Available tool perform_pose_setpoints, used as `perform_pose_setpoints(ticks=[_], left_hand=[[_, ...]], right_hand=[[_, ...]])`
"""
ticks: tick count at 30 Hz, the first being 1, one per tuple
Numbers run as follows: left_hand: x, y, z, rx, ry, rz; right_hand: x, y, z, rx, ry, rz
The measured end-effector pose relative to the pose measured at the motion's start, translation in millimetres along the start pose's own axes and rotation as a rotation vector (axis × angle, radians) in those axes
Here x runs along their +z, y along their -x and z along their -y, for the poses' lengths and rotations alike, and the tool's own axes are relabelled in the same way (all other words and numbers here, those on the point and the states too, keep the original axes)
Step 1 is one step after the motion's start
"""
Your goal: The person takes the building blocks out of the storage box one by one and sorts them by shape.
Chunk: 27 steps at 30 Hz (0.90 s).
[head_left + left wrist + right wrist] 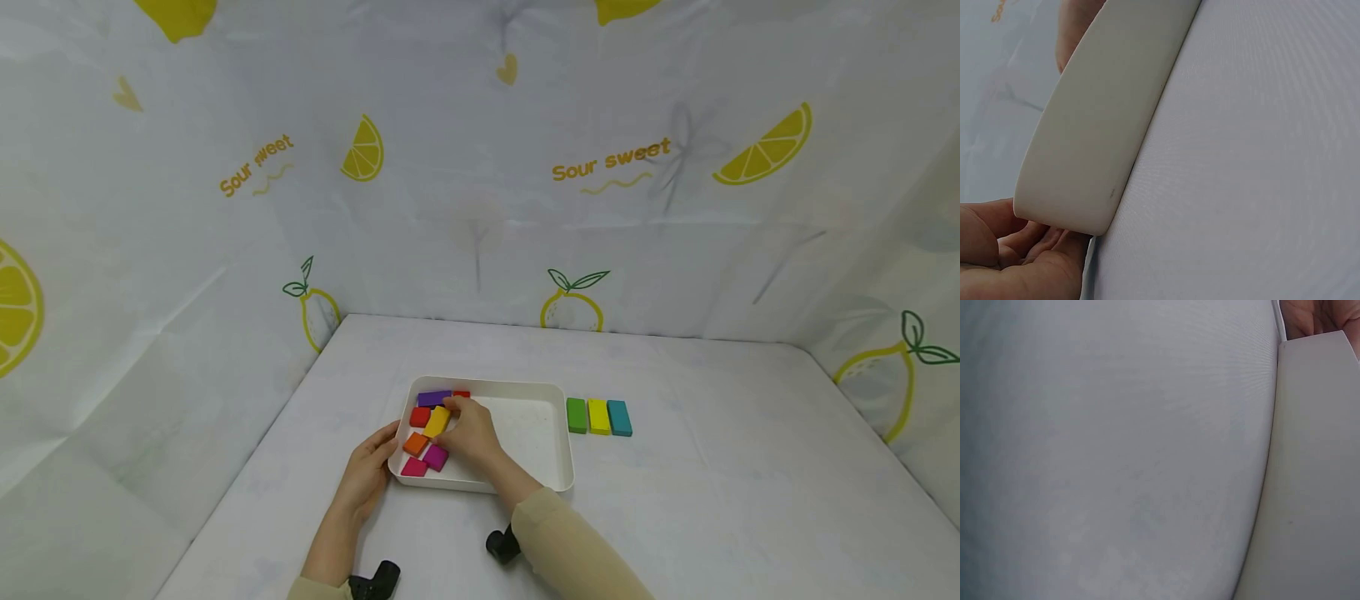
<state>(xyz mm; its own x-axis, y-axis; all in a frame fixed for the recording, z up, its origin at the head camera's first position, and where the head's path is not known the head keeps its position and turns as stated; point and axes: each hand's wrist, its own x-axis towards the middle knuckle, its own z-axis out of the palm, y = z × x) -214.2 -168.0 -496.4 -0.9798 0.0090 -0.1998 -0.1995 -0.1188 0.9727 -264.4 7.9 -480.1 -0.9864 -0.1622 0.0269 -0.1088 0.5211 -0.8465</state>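
A white tray (528,482) lies on the table with several coloured blocks in its left part. My left hand (367,468) holds the tray's left end from outside; in the left wrist view its fingers (1047,247) curl against the end wall. Over the tray, my right hand (472,429) pinches a yellow block (437,422) between thumb and fingers. Around it lie a purple block (432,399), a red block (419,417), an orange block (416,444), a magenta block (436,457) and a pink block (414,467). Another red block (461,393) is partly hidden by the right hand.
Just right of the tray, a green block (576,416), a second yellow block (598,417) and a teal block (619,418) stand in a row. A white cloth covers the table (720,500). Lemon-printed sheets (465,167) hang behind and at the sides.
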Motion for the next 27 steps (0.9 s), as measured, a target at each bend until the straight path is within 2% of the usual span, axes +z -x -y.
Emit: perform_pose_setpoints(ticks=[18,27], left_hand=[[-1.0,3.9,1.4,0.017,-0.015,0.027],[0.2,3.5,-0.6,0.019,-0.013,0.026]], right_hand=[[-1,2,-1,-0.042,0.061,0.007],[-14,1,1,-0.036,0.081,0.039]])
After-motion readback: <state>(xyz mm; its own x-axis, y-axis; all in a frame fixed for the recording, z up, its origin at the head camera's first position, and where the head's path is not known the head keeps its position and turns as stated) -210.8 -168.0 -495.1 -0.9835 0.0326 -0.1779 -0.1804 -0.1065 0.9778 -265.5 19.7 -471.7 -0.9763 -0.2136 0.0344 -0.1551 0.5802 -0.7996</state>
